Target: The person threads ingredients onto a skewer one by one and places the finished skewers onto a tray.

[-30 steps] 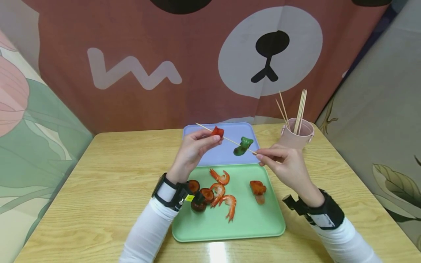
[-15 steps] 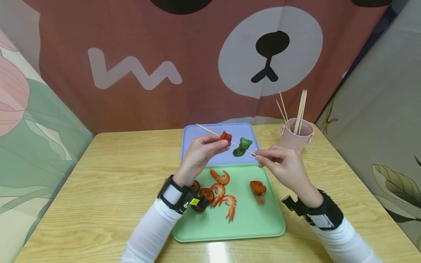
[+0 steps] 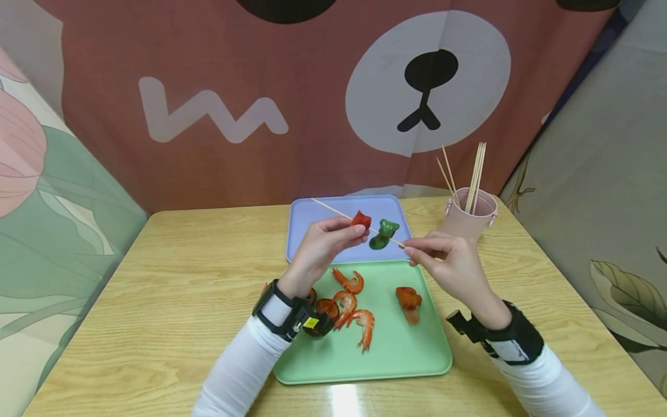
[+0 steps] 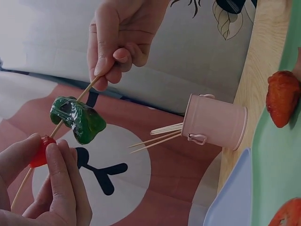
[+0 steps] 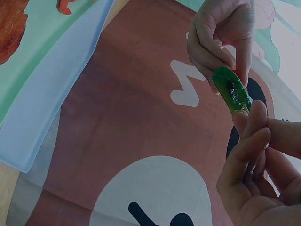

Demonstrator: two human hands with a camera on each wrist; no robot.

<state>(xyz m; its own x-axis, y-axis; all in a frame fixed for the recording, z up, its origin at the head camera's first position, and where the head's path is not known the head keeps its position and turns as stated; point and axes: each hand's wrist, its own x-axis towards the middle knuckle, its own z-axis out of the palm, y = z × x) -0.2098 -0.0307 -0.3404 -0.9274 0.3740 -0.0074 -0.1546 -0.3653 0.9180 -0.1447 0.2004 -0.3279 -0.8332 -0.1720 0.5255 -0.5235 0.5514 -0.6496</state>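
- Head view: A person in white sleeves (image 3: 237,368) holds up a thin wooden skewer (image 3: 333,208), which slopes from upper left down to the right. The left hand (image 3: 328,240) pinches a glossy red piece (image 3: 361,219) threaded on it. The right hand (image 3: 450,260) pinches the skewer's lower end between thumb and fingers. Between the hands, a shiny green piece (image 3: 384,234) is threaded on the stick.
- Also in the head view: Behind the hands lies a lilac tray (image 3: 365,202). Nearer, a green tray (image 3: 385,354) bears three curled shrimp (image 3: 366,329), round brown pieces (image 3: 327,308) partly hidden by the left wrist's camera, and one browned piece (image 3: 408,298) at the right. A pink bucket (image 3: 464,226) of spare skewers (image 3: 476,174) stands at the back right of the wooden table (image 3: 182,289).
- Left wrist view: The left thumb and fingertips close on the red piece's sides, with the stick running out beyond them. A short stretch of bare stick separates red from green. The right thumb and finger meet tightly at the other end.
- Right wrist view: The green piece sits just beyond the right fingertips and hides most of the red one.
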